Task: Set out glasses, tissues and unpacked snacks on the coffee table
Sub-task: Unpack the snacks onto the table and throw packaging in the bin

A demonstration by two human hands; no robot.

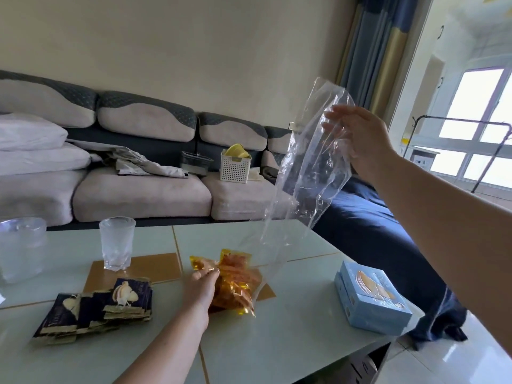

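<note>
My right hand [360, 139] holds an empty clear plastic bag [307, 167] up in the air above the right side of the coffee table [291, 342]. Its lower end hangs down to a pile of orange-yellow snack packets [235, 284] in the table's middle. My left hand [203, 284] pinches one of those packets at the pile's left edge. Dark blue snack packets [94, 311] lie stacked to the left. A frosted glass [116, 242] stands upright behind them, and a second glass [20, 248] stands at the far left. A light blue tissue box [371, 297] sits near the right edge.
A brown mat [155, 268] lies under the nearer glass. Behind the table stands a grey sofa [138, 195] with pillows, a cloth, a white basket [235, 169] and a dark box. A dark blue cover [374, 225] drapes to the right.
</note>
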